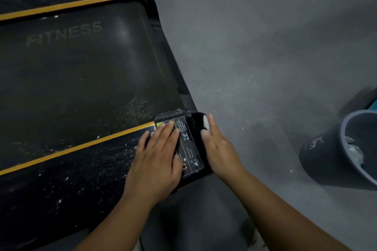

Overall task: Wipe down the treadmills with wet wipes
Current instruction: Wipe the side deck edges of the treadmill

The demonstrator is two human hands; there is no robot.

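Observation:
A black treadmill [85,71] with the word FITNESS on its belt and orange side stripes fills the left of the view. My left hand [158,159] lies flat with straight fingers on the near rear end cap [190,144], beside its warning label. My right hand [217,144] presses a white wet wipe [205,125] against the end cap's outer side, fingers straight; only a small part of the wipe shows under the fingers. White specks and dust lie on the belt and side rail near my hands.
A grey bucket [324,161] with crumpled white wipes inside stands on the grey floor [255,47] at the right. A teal object shows at the right edge behind it. Another machine's dark base sits at the top left.

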